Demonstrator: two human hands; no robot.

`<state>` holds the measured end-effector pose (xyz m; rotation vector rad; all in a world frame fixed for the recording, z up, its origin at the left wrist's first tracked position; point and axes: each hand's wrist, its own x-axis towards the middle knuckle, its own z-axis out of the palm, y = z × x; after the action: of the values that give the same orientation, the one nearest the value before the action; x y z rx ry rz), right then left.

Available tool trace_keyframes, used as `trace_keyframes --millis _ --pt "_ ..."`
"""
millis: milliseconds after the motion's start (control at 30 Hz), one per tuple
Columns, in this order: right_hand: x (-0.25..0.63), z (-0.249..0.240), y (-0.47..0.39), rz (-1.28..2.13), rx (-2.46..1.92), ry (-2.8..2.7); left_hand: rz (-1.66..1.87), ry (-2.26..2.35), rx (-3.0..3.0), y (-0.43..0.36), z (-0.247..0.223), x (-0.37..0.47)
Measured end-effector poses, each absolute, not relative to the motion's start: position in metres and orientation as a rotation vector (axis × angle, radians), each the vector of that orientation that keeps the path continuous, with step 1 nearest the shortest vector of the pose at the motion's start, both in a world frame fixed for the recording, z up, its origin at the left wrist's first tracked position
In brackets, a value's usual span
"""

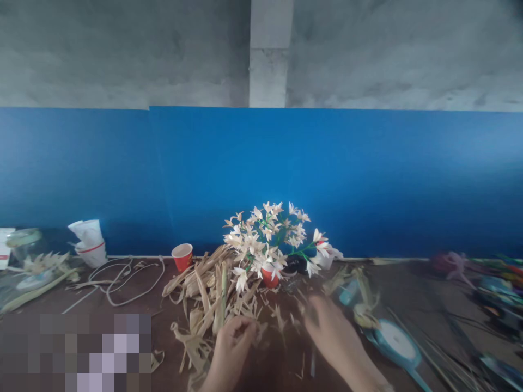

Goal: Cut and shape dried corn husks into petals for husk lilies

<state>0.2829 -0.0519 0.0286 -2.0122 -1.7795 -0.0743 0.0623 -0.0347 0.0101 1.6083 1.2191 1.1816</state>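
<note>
Centrally, near the dark brown worktop's (274, 371) back edge: white, pointed-petalled flowers (252, 244) on green stems, standing full in a red cup (270, 278). Lying loose: tan dried husks (204, 286), pale star-shaped pieces (279, 318). Left hand (233, 340): front edge, fingers pinched, contents blurred. Right hand (327, 325): angled inward, grip unclear.

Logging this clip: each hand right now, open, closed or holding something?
Left hand: thumb and fingers pinched closed; too blurred to tell if it holds anything.
Right hand: blurred; cannot tell whether open, closed or holding.
</note>
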Motion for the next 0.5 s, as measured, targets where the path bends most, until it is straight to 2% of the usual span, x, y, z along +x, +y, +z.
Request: trace_keyframes --millis 100,267,400,500 --pt "0.305 0.017 -0.063 -0.184 -2.351 -1.879 1.192 1.162 1.455 -0.033 0.010 0.063" --pt "0.311 -0.003 -0.071 -0.129 -2.437 -1.876 1.222 1.157 1.394 -0.033 0.009 0.063" --pt "0.311 -0.004 -0.066 -0.119 -2.092 -1.836 1.230 1.200 1.473 -0.031 0.007 0.063" --pt "0.295 0.006 -0.064 0.158 -1.725 -1.826 1.259 1.237 1.543 -0.030 0.005 0.062"
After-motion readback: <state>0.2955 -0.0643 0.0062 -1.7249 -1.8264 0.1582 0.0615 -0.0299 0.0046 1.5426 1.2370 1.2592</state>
